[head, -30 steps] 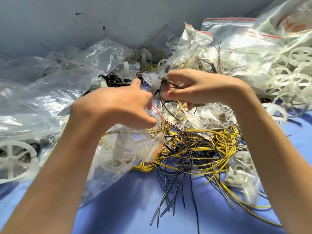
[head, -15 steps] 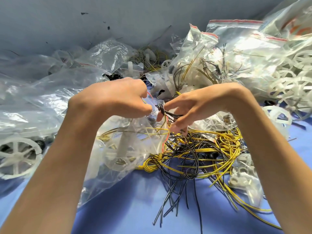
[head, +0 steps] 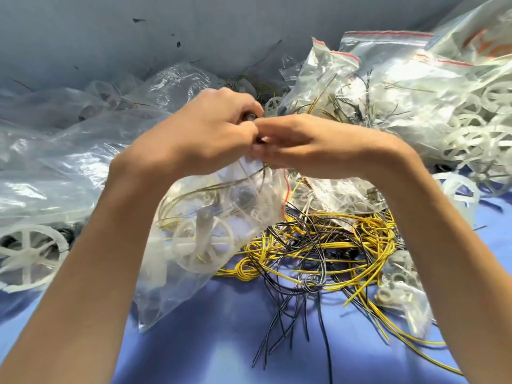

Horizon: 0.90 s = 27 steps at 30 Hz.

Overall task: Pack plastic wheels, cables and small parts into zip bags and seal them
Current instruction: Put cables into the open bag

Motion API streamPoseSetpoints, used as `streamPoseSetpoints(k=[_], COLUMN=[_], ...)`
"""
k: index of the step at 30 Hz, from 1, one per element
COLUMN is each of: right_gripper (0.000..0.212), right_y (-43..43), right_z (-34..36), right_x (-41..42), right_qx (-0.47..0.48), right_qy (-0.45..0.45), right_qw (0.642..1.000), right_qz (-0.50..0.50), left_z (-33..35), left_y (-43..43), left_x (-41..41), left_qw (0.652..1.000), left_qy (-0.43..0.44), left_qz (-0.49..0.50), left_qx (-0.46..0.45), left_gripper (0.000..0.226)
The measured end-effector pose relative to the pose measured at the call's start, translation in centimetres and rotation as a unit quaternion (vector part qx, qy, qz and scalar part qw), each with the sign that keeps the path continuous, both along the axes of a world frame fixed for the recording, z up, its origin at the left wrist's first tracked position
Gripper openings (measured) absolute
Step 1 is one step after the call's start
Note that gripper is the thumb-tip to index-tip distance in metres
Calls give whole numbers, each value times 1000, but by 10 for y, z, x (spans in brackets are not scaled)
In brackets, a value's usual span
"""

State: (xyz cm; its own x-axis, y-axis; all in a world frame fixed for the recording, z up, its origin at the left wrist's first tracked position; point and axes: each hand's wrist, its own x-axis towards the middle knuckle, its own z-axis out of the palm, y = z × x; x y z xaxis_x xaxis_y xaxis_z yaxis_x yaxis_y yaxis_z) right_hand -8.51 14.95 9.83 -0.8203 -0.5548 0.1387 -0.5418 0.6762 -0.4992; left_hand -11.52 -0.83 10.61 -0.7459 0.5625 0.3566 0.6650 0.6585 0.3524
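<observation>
Left hand [head: 205, 134] is gripping the mouth of the zip bag [head: 221, 217] above loose cables [head: 318, 245]; right hand [head: 313, 145] is touching it, grasp too blurred to tell.

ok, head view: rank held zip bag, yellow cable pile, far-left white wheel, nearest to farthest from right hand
1. zip bag, centre, by the right hand.
2. yellow cable pile, just below the hand.
3. white wheel, far left edge.

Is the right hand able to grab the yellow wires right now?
Probably yes. The yellow wires lie uncovered just below the right hand, though it is busy at the bag now.
</observation>
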Motion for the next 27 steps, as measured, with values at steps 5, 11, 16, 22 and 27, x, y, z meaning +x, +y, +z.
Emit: streamPoseSetpoints(k=[5,11,16,22,27], right_gripper=[21,14,25,20,37], right_y=[-1,-8,-9,-24,-26], right_z=[-11,-14,-14,-23,-27], right_x=[-2,-8,-7,-4,2], right_qx=[199,112,36,6,89], right_qy=[-88,69,35,-23,-44], right_qw=[976,991,998,999,992], right_qz=[-1,9,25,25,83], left_z=[2,-3,-1,4,0], left_y=[0,9,5,10,18], left_x=[3,5,3,9,17], left_qw=[999,998,996,982,982], left_qy=[-17,-37,-25,2,-4], left_qz=[-14,-41,-35,-55,-110], left_qx=[31,7,73,180,153], left_gripper=[66,36,46,24,22])
